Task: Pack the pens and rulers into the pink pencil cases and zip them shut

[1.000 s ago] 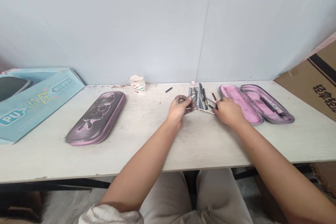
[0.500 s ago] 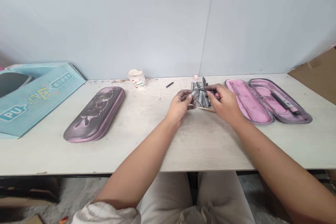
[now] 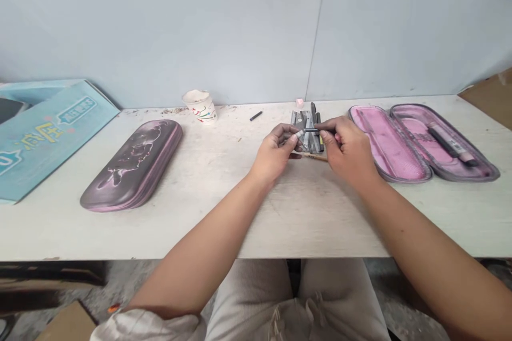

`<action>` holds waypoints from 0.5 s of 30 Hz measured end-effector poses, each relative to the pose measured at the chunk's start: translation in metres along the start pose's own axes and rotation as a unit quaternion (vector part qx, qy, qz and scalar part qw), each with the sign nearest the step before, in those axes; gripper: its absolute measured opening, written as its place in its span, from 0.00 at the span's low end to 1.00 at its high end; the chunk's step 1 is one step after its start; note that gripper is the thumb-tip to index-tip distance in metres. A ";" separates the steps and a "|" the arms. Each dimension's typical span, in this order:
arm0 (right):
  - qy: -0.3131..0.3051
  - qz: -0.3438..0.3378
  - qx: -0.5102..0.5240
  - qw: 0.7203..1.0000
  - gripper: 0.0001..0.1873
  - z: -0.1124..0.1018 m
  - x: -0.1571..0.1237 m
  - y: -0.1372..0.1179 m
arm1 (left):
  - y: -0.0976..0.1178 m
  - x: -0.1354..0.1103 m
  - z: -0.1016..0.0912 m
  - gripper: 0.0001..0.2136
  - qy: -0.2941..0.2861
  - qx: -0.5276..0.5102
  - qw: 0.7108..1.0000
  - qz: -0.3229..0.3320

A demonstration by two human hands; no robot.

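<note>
"Since a second ago, the right hand (image 3: pixel 348 149) has left the right side of the pile and come up to face the left hand (image 3: pixel 276 152)."

"What do the fingers have?"

"Right thumb and forefinger are pinched on a slim dark stick (image 3: pixel 311 130) above the pile. Its left end is at a small whitish piece (image 3: pixel 300 134) that the left fingers clamp; I can't tell whether the two touch."

"Anything in your way?"

"Both hands hide part of the pile from me. Flat grey rulers (image 3: pixel 296 118), a dark pen (image 3: pixel 313 111) and a thin tan stick (image 3: pixel 316 157) show. Behind sits a pink cube (image 3: pixel 300 102); to the right, an open pencil case (image 3: pixel 394 144) holds a fat marker (image 3: pixel 450 141). Well off left I see a closed case (image 3: pixel 132 165), with a paper cup (image 3: pixel 200 107) and a short dark rod (image 3: pixel 255 115) near the wall (image 3: pixel 160 26)."

"Surfaces?"

"Soft-looking pink lining in the open case, round-cornered halves. Its closed twin is dark and slightly glossy, with a pale outline. I get a pale, smudged desk (image 3: pixel 200 234) and a light-blue box (image 3: pixel 48 138) of stiff card."
</note>
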State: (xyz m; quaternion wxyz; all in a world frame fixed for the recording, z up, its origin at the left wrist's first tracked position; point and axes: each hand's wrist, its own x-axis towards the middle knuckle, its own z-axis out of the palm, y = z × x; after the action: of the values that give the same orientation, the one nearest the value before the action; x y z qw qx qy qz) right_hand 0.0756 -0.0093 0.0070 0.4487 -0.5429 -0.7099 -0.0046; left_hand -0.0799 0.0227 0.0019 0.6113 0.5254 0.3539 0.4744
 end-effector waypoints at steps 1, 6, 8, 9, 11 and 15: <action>-0.010 -0.006 -0.009 1.000 0.11 0.002 0.000 0.001 | 0.000 0.000 0.000 0.03 0.002 0.001 1.000 0.001; -0.048 -0.027 -0.031 0.998 0.12 0.005 -0.002 0.004 | -0.005 0.002 -0.003 0.03 -0.015 0.083 0.996 0.029; -0.045 -0.009 -0.008 0.999 0.10 0.006 -0.004 0.004 | -0.007 0.001 -0.004 0.04 -0.036 0.153 0.985 0.064; -0.034 0.011 0.009 0.999 0.09 0.006 -0.005 0.004 | -0.009 0.001 -0.005 0.05 -0.046 0.187 0.978 0.082; -0.008 0.053 0.045 0.998 0.10 0.009 -0.006 0.002 | -0.010 -0.001 -0.004 0.07 -0.063 0.236 0.964 0.106; 0.023 0.063 0.078 0.995 0.16 0.016 -0.011 0.000 | -0.014 -0.004 -0.001 0.10 -0.073 0.258 0.957 0.110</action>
State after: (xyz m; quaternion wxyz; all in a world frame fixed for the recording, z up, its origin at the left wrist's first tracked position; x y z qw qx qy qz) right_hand 0.0658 -0.0096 -0.0096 0.5053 -0.5492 -0.6622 0.0670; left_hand -0.0793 0.0197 -0.0122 0.4226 0.7341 0.3590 0.3919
